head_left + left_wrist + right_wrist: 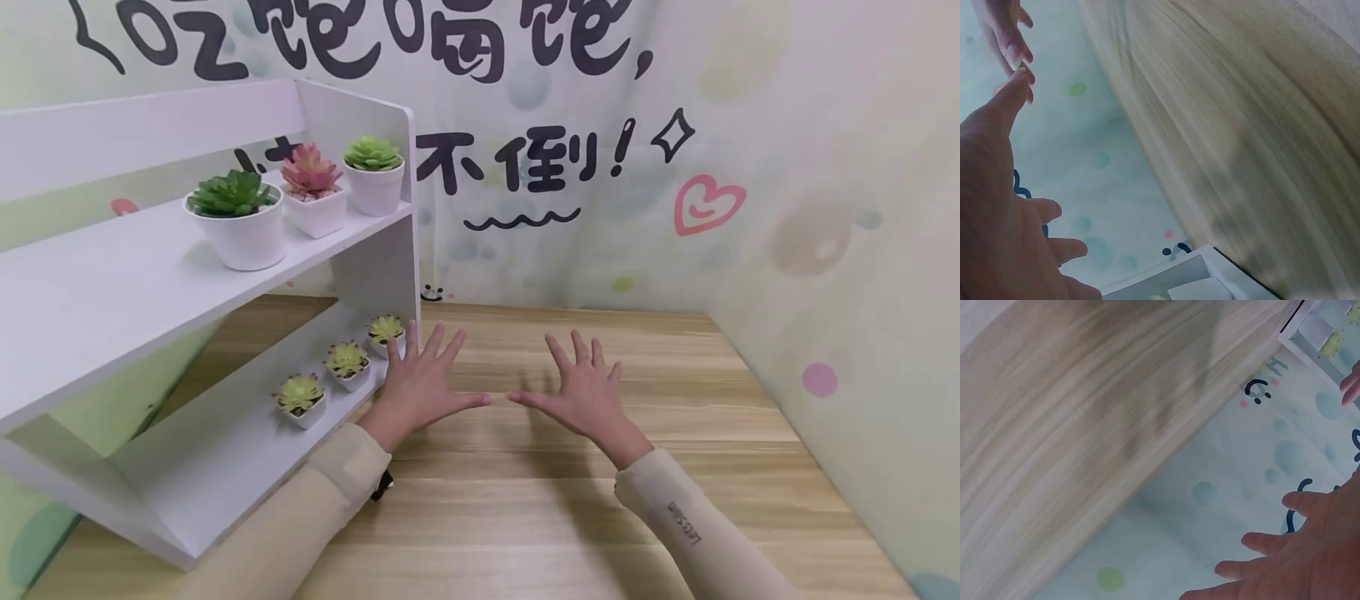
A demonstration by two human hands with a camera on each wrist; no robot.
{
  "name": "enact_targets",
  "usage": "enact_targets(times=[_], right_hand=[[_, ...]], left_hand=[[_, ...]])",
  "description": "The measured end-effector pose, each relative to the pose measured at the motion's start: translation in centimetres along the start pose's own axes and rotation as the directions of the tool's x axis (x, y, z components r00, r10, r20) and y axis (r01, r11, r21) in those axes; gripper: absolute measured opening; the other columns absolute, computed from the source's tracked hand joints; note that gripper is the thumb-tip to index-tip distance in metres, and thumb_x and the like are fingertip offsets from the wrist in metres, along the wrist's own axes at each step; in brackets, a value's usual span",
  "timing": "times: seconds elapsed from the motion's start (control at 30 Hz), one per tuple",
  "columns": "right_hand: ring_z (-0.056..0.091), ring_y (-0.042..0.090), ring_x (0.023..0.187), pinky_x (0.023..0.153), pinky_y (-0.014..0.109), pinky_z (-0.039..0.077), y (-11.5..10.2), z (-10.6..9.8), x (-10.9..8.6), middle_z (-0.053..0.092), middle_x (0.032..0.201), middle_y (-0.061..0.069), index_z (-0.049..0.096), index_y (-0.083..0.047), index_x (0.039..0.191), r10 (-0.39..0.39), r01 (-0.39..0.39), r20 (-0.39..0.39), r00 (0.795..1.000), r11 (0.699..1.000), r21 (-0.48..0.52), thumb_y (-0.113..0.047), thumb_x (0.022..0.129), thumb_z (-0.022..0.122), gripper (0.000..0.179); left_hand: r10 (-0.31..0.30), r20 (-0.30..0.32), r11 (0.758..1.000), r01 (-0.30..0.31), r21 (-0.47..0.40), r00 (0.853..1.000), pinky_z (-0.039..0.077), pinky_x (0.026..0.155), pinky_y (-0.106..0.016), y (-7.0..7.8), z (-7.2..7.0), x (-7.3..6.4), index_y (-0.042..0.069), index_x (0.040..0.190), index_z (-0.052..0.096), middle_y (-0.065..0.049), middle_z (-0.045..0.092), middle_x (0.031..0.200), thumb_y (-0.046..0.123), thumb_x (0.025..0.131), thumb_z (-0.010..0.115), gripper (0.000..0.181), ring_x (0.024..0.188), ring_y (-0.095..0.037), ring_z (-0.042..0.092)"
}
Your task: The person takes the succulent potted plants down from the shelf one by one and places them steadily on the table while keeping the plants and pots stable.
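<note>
Both hands hover over the wooden table with fingers spread and nothing in them. My left hand [422, 388] is beside the front edge of the white shelf, overlapping its lower corner in the head view. To its right is my right hand [588, 397], its thumb pointing at the left thumb with a small gap. Three small pale-green succulents stand on the lower board: a near one [299, 398], a middle one [348, 363] and a far one [386, 331], nearest the left fingers. The upper board bears a dark-green succulent [238, 217], a pink succulent [311, 187] and a light-green succulent [373, 175].
The white two-tier shelf [97, 325] takes up the left side of the wooden table [510, 533]. Behind and to the right hangs a printed wall cloth [840, 250] with black characters and a pink heart. A small black object [382, 485] shows beside the left cuff.
</note>
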State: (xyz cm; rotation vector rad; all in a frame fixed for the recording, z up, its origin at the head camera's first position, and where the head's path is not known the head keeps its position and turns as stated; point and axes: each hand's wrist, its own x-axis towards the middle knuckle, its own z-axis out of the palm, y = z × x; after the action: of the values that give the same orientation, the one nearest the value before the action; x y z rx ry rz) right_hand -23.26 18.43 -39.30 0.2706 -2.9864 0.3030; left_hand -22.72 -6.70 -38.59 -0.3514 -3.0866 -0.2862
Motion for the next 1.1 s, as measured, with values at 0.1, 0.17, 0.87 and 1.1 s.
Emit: enact_targets(times=[0.1, 0.17, 0.87, 1.1], right_hand=[[0.018, 0.051, 0.152, 0.109, 0.081, 0.019, -0.2, -0.4, 0.2, 0.023, 0.167, 0.021, 0.029, -0.026, 0.161, -0.012, 0.012, -0.005, 1.0, 1.0, -0.012, -0.089, 0.071, 0.058, 0.114], [0.019, 0.049, 0.152, 0.111, 0.079, 0.019, -0.4, -0.8, 0.4, 0.024, 0.166, 0.02, 0.031, -0.026, 0.161, -0.024, 0.024, -0.012, 1.0, 1.0, -0.016, -0.088, 0.072, 0.058, 0.112], [0.05, 0.04, 0.135, 0.112, 0.056, 0.039, -5.5, -6.6, 2.2, 0.053, 0.15, 0.015, 0.045, -0.01, 0.153, -0.213, 0.224, -0.135, 0.968, 0.971, 0.078, -0.075, 0.08, 0.064, 0.099], [0.053, 0.034, 0.134, 0.109, 0.053, 0.045, -7.4, -8.2, 3.2, 0.054, 0.149, 0.012, 0.045, -0.015, 0.153, -0.272, 0.293, -0.119, 0.955, 0.931, 0.22, -0.06, 0.089, 0.067, 0.082]], left_hand=[[-0.001, 0.002, 1.0, 0.001, -0.009, 1.0, 0.007, 0.119, -0.072, -0.1, -0.5, -0.5, 0.029, 0.164, 0.017, -0.012, 0.016, 0.17, 0.089, 0.077, 0.049, 0.11, 0.154, -0.05, 0.001], [-0.002, 0.004, 1.0, 0.002, -0.021, 1.0, 0.006, 0.12, -0.071, -0.1, -0.9, -1.0, 0.026, 0.164, 0.018, -0.013, 0.018, 0.17, 0.087, 0.079, 0.05, 0.109, 0.154, -0.049, 0.003], [0.004, -0.205, 0.99, -0.032, -0.136, 0.979, 0.033, 0.116, -0.062, -2.5, -5.4, -10.6, 0.007, 0.144, 0.054, -0.015, 0.056, 0.147, 0.043, 0.101, 0.056, 0.056, 0.138, -0.037, 0.05], [-0.089, -0.349, 0.969, 0.0, -0.246, 0.933, 0.043, 0.107, -0.06, -4.4, -5.6, -14.9, 0.008, 0.145, 0.053, -0.015, 0.063, 0.14, 0.035, 0.102, 0.058, 0.05, 0.129, -0.039, 0.057]])
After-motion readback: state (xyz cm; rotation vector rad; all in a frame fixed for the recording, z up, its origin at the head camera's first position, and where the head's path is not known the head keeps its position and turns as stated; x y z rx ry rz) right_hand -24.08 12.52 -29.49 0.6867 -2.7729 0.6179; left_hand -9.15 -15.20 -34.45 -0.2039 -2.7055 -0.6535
